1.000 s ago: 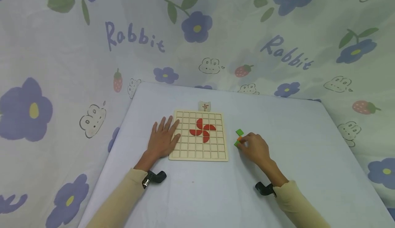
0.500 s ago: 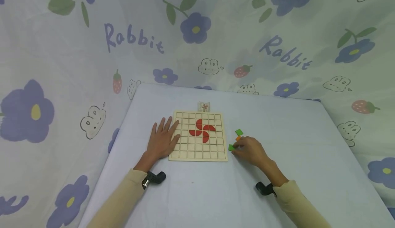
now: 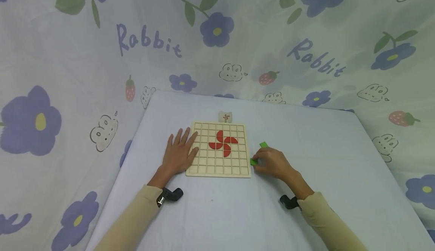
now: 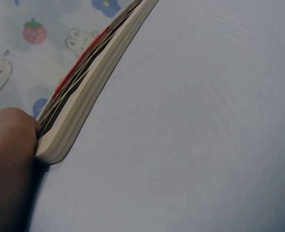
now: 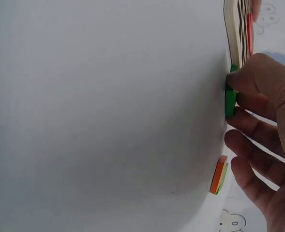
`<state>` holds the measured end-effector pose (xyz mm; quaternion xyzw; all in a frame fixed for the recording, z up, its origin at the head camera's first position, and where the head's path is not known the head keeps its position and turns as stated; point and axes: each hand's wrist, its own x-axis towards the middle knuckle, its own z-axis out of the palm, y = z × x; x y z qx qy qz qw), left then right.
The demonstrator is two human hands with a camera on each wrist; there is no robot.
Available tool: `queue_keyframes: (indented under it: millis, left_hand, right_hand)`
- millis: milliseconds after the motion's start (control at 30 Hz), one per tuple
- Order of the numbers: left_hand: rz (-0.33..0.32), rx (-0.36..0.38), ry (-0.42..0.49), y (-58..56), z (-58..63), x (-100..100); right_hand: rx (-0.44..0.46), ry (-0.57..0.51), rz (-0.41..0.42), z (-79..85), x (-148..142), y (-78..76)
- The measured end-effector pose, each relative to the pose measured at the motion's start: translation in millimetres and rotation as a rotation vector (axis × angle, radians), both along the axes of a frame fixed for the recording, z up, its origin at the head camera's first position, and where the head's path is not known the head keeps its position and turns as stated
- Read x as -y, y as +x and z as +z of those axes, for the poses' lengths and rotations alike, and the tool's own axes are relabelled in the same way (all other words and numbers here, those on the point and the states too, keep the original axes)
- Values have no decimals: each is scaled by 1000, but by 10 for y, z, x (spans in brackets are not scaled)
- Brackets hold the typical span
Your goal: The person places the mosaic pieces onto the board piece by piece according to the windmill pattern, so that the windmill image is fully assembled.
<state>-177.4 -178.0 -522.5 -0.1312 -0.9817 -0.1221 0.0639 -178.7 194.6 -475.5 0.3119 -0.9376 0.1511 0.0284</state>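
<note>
My left hand (image 3: 177, 156) lies spread at the left side of a wooden grid board (image 3: 204, 171), its thumb and forefinger over the edge. Several red rounded pieces (image 3: 231, 140) form a pinwheel in the board's grid. Beside the board's right edge, my right hand (image 3: 272, 163) pinches a green tile (image 5: 230, 99) between thumb and fingertips, low over the table. A second green tile (image 3: 263, 144) lies just beyond that hand. In the right wrist view an orange piece (image 5: 217, 177) lies near the little finger; the hand hides it in the head view.
A small card (image 3: 225, 116) with a red pinwheel picture on a grid stands at the board's far edge. White cloth (image 3: 217, 213) covers the table. Behind hangs a patterned curtain (image 3: 251, 28) with flowers and strawberries.
My right hand has drawn one green tile leftward from beside the orange piece to the board's right edge. My left hand has stayed in place.
</note>
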Motion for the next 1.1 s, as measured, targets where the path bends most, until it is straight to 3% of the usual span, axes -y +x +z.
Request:
queue_keyframes:
  millis: [167,300,433,633,833,1100]
  left_hand:
    - [-1,-3,-2,6,5,11]
    - [0,-10,1,12,-1,18]
    - [-2,-16,0,10,-6,18]
    - [-10,-13,-2,6,6,2]
    - [-10,-15,4,10,14,3]
    - [-10,-11,1,3,1,10]
  right_hand:
    - [-64,27,8,42,54,-98]
    - [-56,-11,15,113,224,-180]
    - [-65,-63,109,160,496,-233]
    - [-156,-108,250,166,885,-311]
    - [-197,-40,308,101,1104,-375]
    - [-211,34,325,40,1166,-350]
